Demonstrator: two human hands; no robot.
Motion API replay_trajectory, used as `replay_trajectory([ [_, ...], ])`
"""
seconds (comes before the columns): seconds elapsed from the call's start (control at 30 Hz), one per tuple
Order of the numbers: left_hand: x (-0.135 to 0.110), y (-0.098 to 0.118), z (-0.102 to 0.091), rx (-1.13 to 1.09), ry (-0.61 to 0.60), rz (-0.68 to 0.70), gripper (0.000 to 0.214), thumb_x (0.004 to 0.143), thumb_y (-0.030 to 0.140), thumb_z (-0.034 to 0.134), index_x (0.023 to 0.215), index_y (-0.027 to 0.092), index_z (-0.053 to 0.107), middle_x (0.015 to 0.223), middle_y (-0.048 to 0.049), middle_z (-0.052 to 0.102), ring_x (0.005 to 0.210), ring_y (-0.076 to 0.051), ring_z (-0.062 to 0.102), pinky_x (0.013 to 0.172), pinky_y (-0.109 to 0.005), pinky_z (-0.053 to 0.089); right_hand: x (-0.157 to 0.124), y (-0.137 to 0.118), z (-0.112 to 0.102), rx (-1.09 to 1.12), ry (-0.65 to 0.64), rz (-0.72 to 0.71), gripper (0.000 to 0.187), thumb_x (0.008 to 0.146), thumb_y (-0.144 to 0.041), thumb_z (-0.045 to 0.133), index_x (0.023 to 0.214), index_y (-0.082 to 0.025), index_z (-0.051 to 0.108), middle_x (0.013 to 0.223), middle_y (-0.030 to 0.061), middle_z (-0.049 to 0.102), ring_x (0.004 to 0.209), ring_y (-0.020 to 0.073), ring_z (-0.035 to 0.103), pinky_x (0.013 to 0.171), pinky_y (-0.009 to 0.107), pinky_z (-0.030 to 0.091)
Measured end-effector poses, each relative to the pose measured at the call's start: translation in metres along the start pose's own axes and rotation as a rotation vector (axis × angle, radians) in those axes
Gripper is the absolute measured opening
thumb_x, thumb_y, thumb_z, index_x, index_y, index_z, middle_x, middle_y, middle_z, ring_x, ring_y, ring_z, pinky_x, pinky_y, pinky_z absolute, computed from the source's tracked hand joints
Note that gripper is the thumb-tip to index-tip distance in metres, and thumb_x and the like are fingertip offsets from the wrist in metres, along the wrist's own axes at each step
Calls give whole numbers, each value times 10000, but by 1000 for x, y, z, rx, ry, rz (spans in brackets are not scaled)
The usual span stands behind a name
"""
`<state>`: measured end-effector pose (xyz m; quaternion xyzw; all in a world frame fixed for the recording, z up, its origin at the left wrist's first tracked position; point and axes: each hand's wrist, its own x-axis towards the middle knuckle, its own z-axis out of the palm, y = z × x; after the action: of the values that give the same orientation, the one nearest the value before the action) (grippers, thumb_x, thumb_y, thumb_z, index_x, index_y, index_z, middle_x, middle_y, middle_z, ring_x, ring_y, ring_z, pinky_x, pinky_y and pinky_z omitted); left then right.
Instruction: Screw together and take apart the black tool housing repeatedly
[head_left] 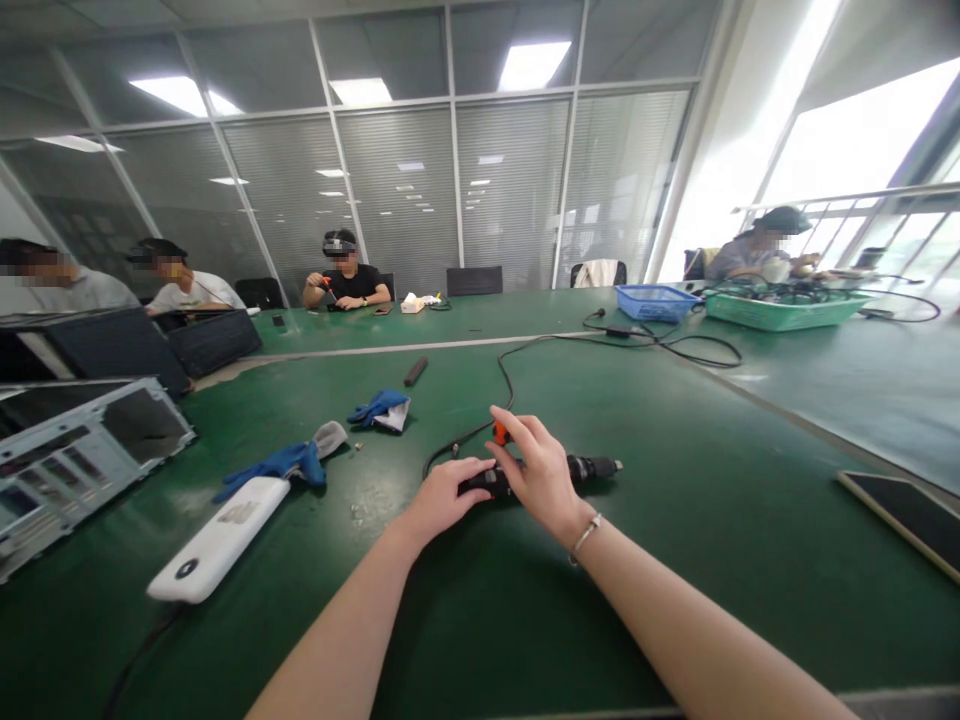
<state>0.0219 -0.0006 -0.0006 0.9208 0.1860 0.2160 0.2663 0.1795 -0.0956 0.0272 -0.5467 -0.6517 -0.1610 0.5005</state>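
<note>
A black, cylindrical power tool that looks like a corded electric screwdriver [592,468] lies crosswise on the green table, its narrow tip pointing right. My left hand [447,492] is closed around its rear end, near where a black cord [508,385] runs off. Over the tool's middle is my right hand [546,472], thumb and fingers curled about a small orange piece [500,432]. The fingers hide most of that piece, so its kind and whether it joins the tool cannot be made out.
Blue gloves [381,410], a dark bar [415,371], a white power-bank-like device [221,540] and a metal computer case [82,460] are on the left. A phone [904,515] lies right. Blue [656,302] and green baskets [780,310] stand farther back. Several people sit around the table.
</note>
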Motion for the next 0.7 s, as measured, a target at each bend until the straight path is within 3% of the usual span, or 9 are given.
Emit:
replay_trajectory([
  [0.2, 1, 0, -1, 12, -29, -23, 367, 842, 282, 638, 1207, 245, 616, 1121, -26, 677, 1014, -213, 615, 952, -315, 447, 1, -1, -1, 32, -61, -14, 566, 937, -167, 400, 1474, -229, 231, 1118, 97, 604, 951, 198, 612, 819, 331, 526],
  [0.3, 1, -2, 0, 4, -29, 2, 344, 847, 274, 637, 1191, 254, 624, 1124, -16, 676, 1021, -210, 613, 954, -306, 442, 0, -2, -2, -4, -54, -20, 528, 935, -231, 447, 1442, -232, 301, 1151, 108, 592, 989, 219, 609, 845, 355, 524],
  [0.4, 0, -4, 1, 6, -14, 15, 358, 844, 269, 642, 1200, 245, 616, 1133, -21, 673, 1020, -210, 614, 954, -305, 438, 0, 1, -1, -18, -24, -9, 459, 936, -262, 466, 1388, -243, 390, 1043, 86, 611, 893, 204, 623, 800, 345, 535],
  [0.6, 1, -3, 0, 6, -23, 3, 370, 839, 277, 650, 1206, 241, 615, 1118, -25, 675, 1012, -208, 618, 948, -302, 444, -1, 0, 2, 14, -64, -18, 558, 941, -182, 392, 1471, -216, 218, 1092, 96, 618, 950, 203, 622, 825, 344, 533],
  [0.7, 1, -2, -1, -1, -28, 10, 367, 837, 278, 653, 1201, 245, 620, 1134, -21, 677, 1030, -210, 617, 956, -303, 443, -2, 0, 1, -5, -43, -19, 515, 931, -229, 447, 1427, -221, 310, 1137, 105, 602, 982, 216, 613, 840, 360, 529],
])
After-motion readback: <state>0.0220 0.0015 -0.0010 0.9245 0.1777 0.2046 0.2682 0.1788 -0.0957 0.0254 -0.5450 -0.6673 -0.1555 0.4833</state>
